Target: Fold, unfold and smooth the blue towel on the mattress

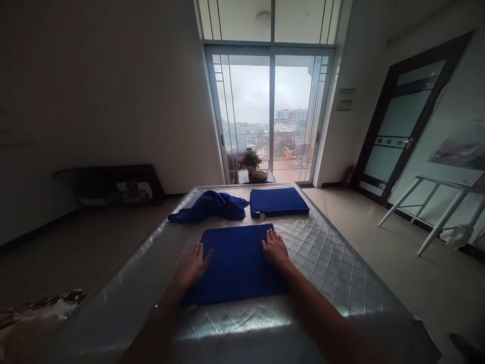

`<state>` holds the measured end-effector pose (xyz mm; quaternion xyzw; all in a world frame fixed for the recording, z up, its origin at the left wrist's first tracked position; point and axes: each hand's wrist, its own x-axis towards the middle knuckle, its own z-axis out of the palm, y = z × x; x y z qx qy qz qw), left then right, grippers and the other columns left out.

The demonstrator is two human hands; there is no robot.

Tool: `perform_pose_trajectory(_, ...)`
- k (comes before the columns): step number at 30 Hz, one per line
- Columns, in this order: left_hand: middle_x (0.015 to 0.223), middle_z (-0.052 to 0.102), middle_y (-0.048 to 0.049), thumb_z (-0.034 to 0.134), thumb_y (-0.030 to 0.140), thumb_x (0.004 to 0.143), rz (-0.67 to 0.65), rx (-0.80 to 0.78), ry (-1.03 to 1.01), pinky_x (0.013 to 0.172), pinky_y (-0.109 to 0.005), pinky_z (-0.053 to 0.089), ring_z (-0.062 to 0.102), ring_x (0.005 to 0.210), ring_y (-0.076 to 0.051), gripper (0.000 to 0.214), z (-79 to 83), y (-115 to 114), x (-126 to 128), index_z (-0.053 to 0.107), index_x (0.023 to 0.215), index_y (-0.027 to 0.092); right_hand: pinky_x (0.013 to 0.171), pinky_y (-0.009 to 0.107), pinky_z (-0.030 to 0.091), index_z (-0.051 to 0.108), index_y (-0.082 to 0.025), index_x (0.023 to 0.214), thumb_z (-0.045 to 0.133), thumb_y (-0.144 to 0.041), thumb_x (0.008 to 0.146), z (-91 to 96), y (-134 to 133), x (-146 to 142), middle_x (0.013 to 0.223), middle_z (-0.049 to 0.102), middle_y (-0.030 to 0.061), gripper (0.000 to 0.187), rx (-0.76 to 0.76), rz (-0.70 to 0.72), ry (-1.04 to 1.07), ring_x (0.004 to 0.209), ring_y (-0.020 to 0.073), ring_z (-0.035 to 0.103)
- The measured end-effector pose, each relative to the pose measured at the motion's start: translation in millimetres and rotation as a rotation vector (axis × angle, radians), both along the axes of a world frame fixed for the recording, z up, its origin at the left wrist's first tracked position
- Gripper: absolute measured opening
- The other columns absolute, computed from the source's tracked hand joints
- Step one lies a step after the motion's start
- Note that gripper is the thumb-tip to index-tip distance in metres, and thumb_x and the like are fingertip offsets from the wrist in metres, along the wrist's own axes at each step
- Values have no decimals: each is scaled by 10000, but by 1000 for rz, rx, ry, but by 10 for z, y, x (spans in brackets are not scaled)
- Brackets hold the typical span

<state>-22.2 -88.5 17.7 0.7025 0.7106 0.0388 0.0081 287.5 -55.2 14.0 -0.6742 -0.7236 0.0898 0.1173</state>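
Observation:
A flat blue rectangular cushion or folded cloth (237, 265) lies in front of me on a silvery quilted surface (242, 323). My left hand (192, 265) rests on its left edge with the fingers stretched out and the thumb apart. On the right edge, near the far corner, my right hand (275, 247) lies flat with its fingers extended. Beyond, to the right, sits another flat blue piece (279, 200), thick at the edge, with a small white tag (261, 216). Left of that is a crumpled blue cloth (214, 205).
Past the far edge of the quilted surface, a small dark table (242, 178) holds a potted plant (250, 157). Glass sliding doors (271, 116) stand behind it. A pale-legged table (441, 212) is at the right, and a low dark piece of furniture (113, 179) is at the left wall.

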Motion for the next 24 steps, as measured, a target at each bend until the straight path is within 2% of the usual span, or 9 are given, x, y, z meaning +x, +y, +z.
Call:
perform_pose_trajectory(2,1645,256,-215,124,580,1027,-128,-18,-28,1244,-460,210,243,1538,-301,820,83,48,376,301,1551,-25,1251,375,97,254,-15,1586,246,-390,1037,-1,1,0,1672,201,134,666,2,-2,0,1557,227,149)
perform_pose_trajectory(4,1649,273,-185,117,588,1030,-310,-47,-88,1250,-447,203,233,1544,-272,801,133,82,867,312,1561,21,1251,373,97,257,-19,1587,242,-380,1040,0,-2,9,1671,205,136,655,8,0,-8,1556,224,151)
perform_pose_trajectory(7,1659,276,-138,82,599,1029,-533,-33,-175,1267,-415,167,213,1550,-225,783,135,126,1577,315,1577,91,1250,362,100,252,-38,1593,261,-333,1039,-6,-13,45,1676,185,134,627,2,30,-45,1560,213,128)
perform_pose_trajectory(9,1664,270,-125,69,586,1034,-593,-1,-219,1272,-411,159,199,1553,-217,766,96,171,1883,298,1587,109,1251,354,93,238,-59,1601,311,-301,1024,-19,-17,71,1685,134,119,630,-14,65,-77,1564,208,101)
perform_pose_trajectory(11,1657,282,-141,68,569,1039,-566,9,-240,1268,-433,181,213,1550,-235,756,36,233,1997,291,1589,101,1253,357,88,230,-61,1604,331,-289,1014,-35,-15,85,1687,108,114,640,-18,77,-89,1564,210,95)
perform_pose_trajectory(13,1646,300,-159,73,565,1040,-505,10,-229,1262,-460,196,233,1544,-253,754,-34,302,1934,313,1580,96,1253,364,99,238,-43,1598,291,-304,1027,-49,-7,80,1680,139,127,630,4,60,-72,1562,210,117)
perform_pose_trajectory(16,1655,279,-145,74,578,1033,-414,8,-171,1265,-470,182,218,1549,-253,761,-125,392,1603,338,1574,114,1250,371,115,264,-26,1587,238,-344,1039,-55,7,50,1668,205,134,634,32,16,-34,1556,211,155)
perform_pose_trajectory(21,1668,233,-145,63,602,1019,-226,-2,-63,1264,-476,180,202,1552,-266,804,-241,494,735,296,1585,81,1250,376,107,269,-22,1584,228,-363,1034,-18,-7,12,1667,220,126,649,20,-2,-20,1556,216,156)
perform_pose_trajectory(24,1641,293,-189,78,598,1021,-156,66,-8,1239,-521,229,265,1530,-312,806,-323,515,247,331,1569,64,1247,377,106,260,-20,1587,227,-362,1030,21,-26,4,1669,210,129,654,0,-7,-37,1555,220,158)
